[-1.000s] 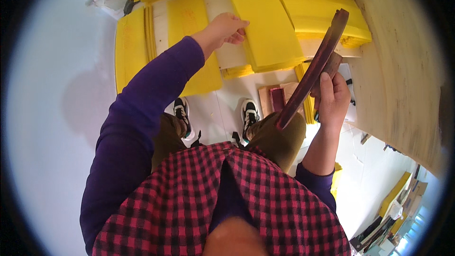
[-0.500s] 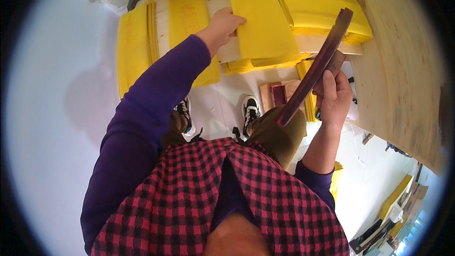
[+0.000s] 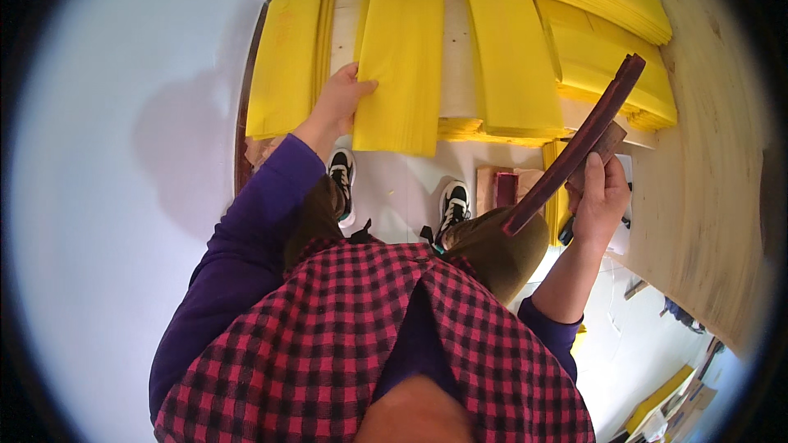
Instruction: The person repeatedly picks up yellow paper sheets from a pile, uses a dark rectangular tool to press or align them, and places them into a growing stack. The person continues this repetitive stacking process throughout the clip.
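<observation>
A person in a red-and-black checked shirt point(image 3: 328, 336) works at a pale wooden desk point(image 3: 458, 57), the left hand point(image 3: 339, 100) pinching the left edge of layered yellow sheets point(image 3: 400, 74), thumb on top and the other fingers partly hidden. The sheets lie between a yellow stack point(image 3: 283, 66) on the left and a yellow pile point(image 3: 513, 57) on the right. The right hand point(image 3: 603, 193), closed around a wooden grip point(image 3: 611, 139), holds a long dark-red bar point(image 3: 583, 143) aslant, while a small dark-red box point(image 3: 506, 190) sits near the right shoe point(image 3: 453, 207)
</observation>
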`<state>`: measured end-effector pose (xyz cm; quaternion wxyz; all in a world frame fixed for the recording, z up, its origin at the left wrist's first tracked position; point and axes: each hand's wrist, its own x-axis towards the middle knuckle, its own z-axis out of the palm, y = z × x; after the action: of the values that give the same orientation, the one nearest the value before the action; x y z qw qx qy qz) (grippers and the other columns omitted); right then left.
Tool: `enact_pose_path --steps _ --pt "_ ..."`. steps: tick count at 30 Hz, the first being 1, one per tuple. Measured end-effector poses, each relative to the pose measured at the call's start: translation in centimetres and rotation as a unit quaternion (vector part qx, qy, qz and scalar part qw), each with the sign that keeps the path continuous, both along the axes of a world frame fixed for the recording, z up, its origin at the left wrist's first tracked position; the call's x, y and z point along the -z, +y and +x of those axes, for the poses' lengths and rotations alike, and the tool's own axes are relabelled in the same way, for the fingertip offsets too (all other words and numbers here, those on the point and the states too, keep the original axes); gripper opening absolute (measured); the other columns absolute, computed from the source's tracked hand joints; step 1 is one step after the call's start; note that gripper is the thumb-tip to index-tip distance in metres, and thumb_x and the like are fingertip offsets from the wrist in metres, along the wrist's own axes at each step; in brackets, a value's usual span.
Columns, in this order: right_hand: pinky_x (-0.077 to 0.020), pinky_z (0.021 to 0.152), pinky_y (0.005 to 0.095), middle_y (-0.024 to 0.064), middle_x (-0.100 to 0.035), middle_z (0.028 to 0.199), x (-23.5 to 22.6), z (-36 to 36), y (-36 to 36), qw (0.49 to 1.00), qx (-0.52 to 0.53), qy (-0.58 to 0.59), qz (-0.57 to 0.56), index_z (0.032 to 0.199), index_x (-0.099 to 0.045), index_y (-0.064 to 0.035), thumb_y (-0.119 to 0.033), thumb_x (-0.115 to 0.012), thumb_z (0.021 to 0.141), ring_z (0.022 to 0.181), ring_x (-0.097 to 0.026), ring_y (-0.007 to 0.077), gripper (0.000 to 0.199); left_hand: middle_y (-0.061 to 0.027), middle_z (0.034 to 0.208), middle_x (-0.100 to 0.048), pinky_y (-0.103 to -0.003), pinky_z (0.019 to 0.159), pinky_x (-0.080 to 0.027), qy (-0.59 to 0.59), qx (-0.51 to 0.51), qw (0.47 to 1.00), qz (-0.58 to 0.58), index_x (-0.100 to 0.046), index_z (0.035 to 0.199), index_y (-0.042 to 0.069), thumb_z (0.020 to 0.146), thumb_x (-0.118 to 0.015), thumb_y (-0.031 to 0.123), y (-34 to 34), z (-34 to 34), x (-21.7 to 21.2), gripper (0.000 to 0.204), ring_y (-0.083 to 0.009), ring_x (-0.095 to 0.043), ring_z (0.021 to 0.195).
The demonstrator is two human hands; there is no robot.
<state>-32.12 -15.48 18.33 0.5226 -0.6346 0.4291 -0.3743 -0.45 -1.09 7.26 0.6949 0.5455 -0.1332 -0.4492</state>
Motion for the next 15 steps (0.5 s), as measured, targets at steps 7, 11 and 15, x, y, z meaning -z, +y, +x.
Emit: enact_pose_path --steps 7,11,15 --pt "-0.0324 0.037 0.0179 0.003 -0.059 0.065 0.1 1.8 0.5 0.999 -0.029 0.036 -0.024 0.092 -0.059 0.0009 -0.015 -0.054 0.09 0.046 -0.047 0.0038 0.016 -0.0148 0.105 -0.06 -0.036 0.078 -0.053 0.01 -0.023 0.997 0.07 -0.049 0.113 -0.004 0.087 -0.048 -0.003 2.1 0.6 2.9 0.026 -0.0251 -0.062 0.09" --pt "-0.0332 0.04 0.0188 0.0006 -0.057 0.065 -0.3 3.3 0.8 0.996 -0.064 0.058 -0.034 0.089 -0.059 0.0006 -0.015 -0.056 0.089 0.049 -0.047 0.0036 0.016 -0.0147 0.103 -0.06 -0.037 0.077 -0.053 0.02 -0.032 0.998 0.059 -0.049 0.112 -0.004 0.088 -0.049 0.0 2.1 0.2 3.5 0.025 -0.0246 -0.062 0.088" --pt "-0.0321 0.041 0.0179 -0.0017 -0.056 0.066 -0.6 4.3 0.9 0.993 -0.068 0.087 -0.038 0.087 -0.058 -0.0005 -0.017 -0.058 0.089 0.051 -0.046 0.0024 0.017 -0.0136 0.096 -0.062 -0.034 0.071 -0.053 0.048 -0.05 0.997 0.044 -0.051 0.108 -0.005 0.087 -0.051 0.003 2.5 -0.5 3.3 0.022 -0.0224 -0.063 0.081"
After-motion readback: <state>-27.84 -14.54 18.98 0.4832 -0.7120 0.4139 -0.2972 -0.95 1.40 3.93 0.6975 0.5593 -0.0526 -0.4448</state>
